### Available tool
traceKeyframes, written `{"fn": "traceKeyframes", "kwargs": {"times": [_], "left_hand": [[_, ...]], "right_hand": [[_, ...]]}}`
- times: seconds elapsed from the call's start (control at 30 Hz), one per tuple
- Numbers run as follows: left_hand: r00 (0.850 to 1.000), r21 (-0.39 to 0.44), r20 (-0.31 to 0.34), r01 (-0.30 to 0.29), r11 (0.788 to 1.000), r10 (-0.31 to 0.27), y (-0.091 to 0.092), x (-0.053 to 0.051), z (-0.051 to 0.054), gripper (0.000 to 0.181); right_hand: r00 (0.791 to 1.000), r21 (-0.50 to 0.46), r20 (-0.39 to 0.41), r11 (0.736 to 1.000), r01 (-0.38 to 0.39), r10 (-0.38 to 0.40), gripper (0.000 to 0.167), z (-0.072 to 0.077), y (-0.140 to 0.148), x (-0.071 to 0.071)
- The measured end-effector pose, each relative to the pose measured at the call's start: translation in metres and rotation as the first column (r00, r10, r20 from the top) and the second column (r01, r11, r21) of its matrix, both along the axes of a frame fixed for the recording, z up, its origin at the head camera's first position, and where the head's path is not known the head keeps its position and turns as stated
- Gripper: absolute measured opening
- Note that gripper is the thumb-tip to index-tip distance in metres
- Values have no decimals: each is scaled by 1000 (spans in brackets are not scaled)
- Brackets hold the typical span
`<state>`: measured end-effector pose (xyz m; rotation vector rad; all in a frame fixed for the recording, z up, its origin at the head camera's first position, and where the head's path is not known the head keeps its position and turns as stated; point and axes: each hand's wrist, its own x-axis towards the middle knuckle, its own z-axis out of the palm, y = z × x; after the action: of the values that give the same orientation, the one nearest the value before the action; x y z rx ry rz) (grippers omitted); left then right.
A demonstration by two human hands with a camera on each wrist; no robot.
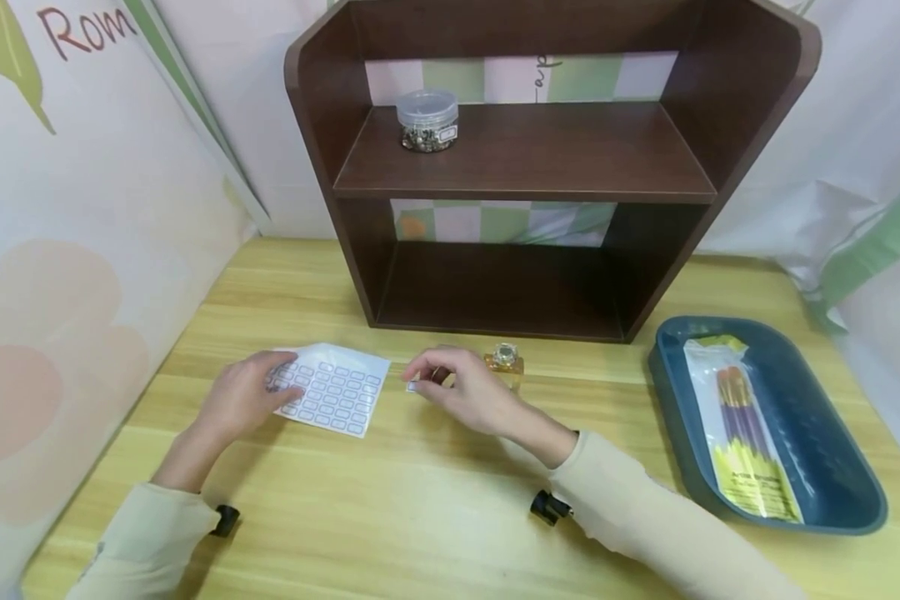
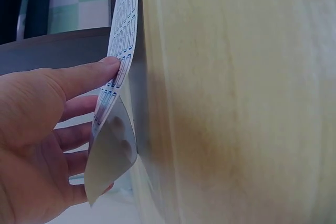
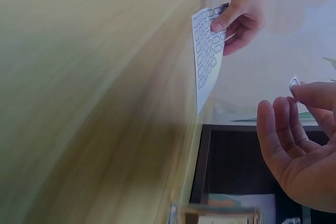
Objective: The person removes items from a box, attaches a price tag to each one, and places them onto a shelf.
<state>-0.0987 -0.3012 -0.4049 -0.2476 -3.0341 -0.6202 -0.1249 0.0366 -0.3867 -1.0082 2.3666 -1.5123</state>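
Label (image 1: 412, 387): resting at the tips of the right hand (image 1: 468, 390), being clamped lightly between thumb and finger, just beside the free edge of the sheet (image 1: 337, 390) and well apart from the left hand (image 1: 242, 395). Showing only a small bordered corner past the grip; in the right wrist view, sticking out just beyond the thumb tip, with other fingers bent loosely alongside. Judging by thinness, likely weighing next to nothing and bending at the slightest push. Probably carrying adhesive on the back, though not showing enough there for checking; likely clinging to skin rather than slipping, and risking a crease or fold under a hard squeeze. Calling for a light pinch at one edge or corner, keeping skin off the back. Holding the sheet by its left side with the left hand, thumb pressing the printed face, fingers supporting behind. Bending visibly in the left wrist view, curling at one corner and exposing a pale back; likely handling as thin and springy, best being held by the outer margin. Noting a bottle (image 1: 511, 365) just beyond the right hand, partly hidden; likely being smooth and breakable, favouring a grip round the body over the faceted stopper (image 1: 505, 352).
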Motion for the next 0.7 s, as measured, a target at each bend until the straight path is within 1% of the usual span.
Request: {"fn": "traceKeyframes", "kwargs": {"times": [0.27, 0.4, 0.53, 0.7], "left_hand": [[998, 4, 57, -5, 1000, 5, -2, 0, -4, 55], [996, 13, 90, -19, 1000, 18, -2, 0, -4, 57], [994, 12, 105, -26, 1000, 25, -1, 0, -5, 57], [993, -4, 114, -24, 1000, 24, -2, -1, -6, 56]], "right_hand": [[999, 30, -29, 999, 14, -13, 10, -1, 23, 8], [999, 42, -31, 999, 25, -23, 13, 1, 33, 14], [997, 39, -38, 997, 62, -61, 16, 4, 44, 21], [990, 46, -48, 989, 138, -136, 19, 6, 57, 27]]}}
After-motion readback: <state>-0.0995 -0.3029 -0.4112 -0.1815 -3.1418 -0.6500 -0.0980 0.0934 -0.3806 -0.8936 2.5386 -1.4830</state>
